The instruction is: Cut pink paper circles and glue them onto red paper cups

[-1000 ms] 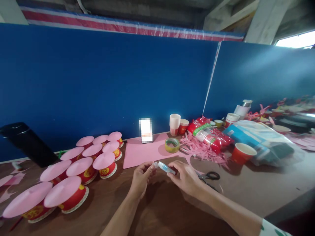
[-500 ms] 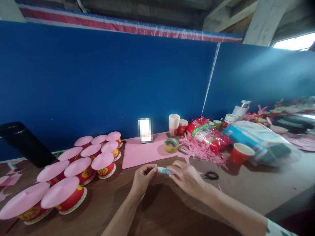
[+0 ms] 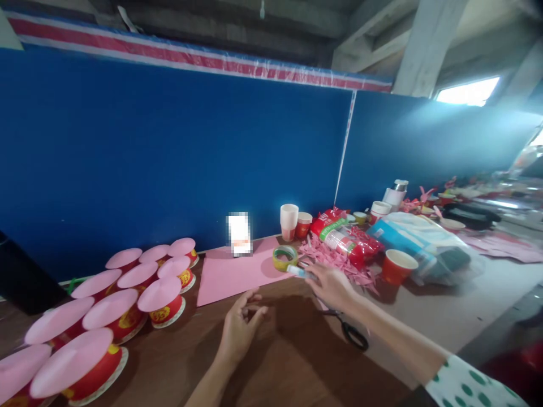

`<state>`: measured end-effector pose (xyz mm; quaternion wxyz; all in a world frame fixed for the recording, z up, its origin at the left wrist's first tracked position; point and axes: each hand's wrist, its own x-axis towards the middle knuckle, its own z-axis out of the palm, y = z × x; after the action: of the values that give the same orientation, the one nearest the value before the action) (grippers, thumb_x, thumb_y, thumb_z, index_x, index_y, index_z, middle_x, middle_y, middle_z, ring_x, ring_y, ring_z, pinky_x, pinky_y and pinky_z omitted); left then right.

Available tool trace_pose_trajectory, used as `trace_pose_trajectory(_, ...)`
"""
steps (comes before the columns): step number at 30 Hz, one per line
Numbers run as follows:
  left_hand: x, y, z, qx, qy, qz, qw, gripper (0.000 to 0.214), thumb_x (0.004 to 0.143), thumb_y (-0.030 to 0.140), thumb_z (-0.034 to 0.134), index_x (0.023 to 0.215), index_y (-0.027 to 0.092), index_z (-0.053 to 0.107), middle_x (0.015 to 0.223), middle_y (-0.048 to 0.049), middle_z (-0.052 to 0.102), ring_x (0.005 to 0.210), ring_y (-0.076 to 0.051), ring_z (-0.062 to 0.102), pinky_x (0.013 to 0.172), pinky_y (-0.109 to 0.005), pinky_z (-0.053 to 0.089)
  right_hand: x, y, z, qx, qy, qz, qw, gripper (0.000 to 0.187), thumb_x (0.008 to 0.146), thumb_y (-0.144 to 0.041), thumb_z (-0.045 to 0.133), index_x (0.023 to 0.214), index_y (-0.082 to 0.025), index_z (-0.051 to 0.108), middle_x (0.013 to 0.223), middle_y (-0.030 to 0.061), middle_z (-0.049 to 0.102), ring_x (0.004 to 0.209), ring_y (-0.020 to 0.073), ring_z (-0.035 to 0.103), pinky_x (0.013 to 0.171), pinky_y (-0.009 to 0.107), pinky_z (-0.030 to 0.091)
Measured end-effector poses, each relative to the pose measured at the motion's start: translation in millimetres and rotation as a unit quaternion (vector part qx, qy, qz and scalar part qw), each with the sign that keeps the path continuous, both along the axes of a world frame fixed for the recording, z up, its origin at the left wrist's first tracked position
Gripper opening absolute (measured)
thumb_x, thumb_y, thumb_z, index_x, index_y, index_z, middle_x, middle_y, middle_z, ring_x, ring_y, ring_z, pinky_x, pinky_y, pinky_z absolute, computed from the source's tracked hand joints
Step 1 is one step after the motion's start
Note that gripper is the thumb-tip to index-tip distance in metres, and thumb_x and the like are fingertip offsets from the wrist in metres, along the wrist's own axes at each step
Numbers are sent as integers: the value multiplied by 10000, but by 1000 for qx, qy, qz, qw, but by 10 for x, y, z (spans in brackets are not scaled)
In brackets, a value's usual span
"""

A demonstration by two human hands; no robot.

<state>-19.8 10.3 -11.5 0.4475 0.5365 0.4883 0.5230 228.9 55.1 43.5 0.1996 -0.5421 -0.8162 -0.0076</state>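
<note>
My right hand (image 3: 334, 287) is closed round a small white and blue glue stick (image 3: 296, 271), held just in front of the tape roll (image 3: 285, 258). My left hand (image 3: 241, 321) is over the brown table, fingers loosely curled and apart, holding nothing. Below my right hand lies a pair of scissors (image 3: 355, 336) with black handles. A pink paper sheet (image 3: 237, 278) lies beyond my left hand. Several upside-down red paper cups (image 3: 167, 312) with pink paper cone tops (image 3: 159, 293) stand in rows at the left.
Pink paper shreds (image 3: 335, 257) lie by a red plastic bag (image 3: 345, 237). Right of them are a red cup (image 3: 399, 267) and a clear-wrapped blue package (image 3: 428, 240). White cups (image 3: 289, 217) stand against the blue partition (image 3: 190, 141). A black bottle (image 3: 29, 277) is far left.
My left hand has let go of the glue stick. My right hand has carried it away from the left hand, towards the tape roll. The scissors have shifted nearer. The view has turned right.
</note>
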Motion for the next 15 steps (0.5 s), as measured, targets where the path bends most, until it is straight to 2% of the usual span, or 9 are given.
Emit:
trace_pose_trajectory(2,-47,36,-31,13,26,18,999,438,709,359,626,1085,149,544,918,-65,630,757,-169,635,713,-306,510,196,164,66,-15,-66,-78,995,263,860,-294,426,1063,-225,579,993,60,628,827,192,595,666,263,417)
trace_pose_trajectory(5,-78,63,-46,18,59,15,998,415,720,397,606,1050,148,563,845,-46,639,733,-175,638,696,-309,517,430,373,129,-42,-129,-132,982,305,858,-302,409,1092,-211,582,987,91,638,837,225,608,646,277,418)
trace_pose_trajectory(10,-46,46,-8,17,103,2,995,438,725,427,592,1058,145,557,835,-49,646,754,-183,638,699,-309,521,580,546,107,-63,-156,-156,973,339,847,-304,442,1133,-169,566,965,131,650,837,249,620,668,306,441)
trace_pose_trajectory(13,-37,37,4,17,109,2,994,440,732,436,581,1063,148,551,831,-50,650,756,-189,639,696,-317,527,507,516,99,-55,-160,-152,974,337,848,-331,463,1125,-168,566,1026,147,628,910,262,595,711,323,448)
trace_pose_trajectory(15,-40,38,-2,20,119,5,993,438,731,441,580,1058,151,557,835,-54,656,767,-197,641,704,-322,527,381,464,96,-36,-154,-132,979,337,870,-331,434,1166,-206,537,1129,128,585,1011,254,545,778,325,435)
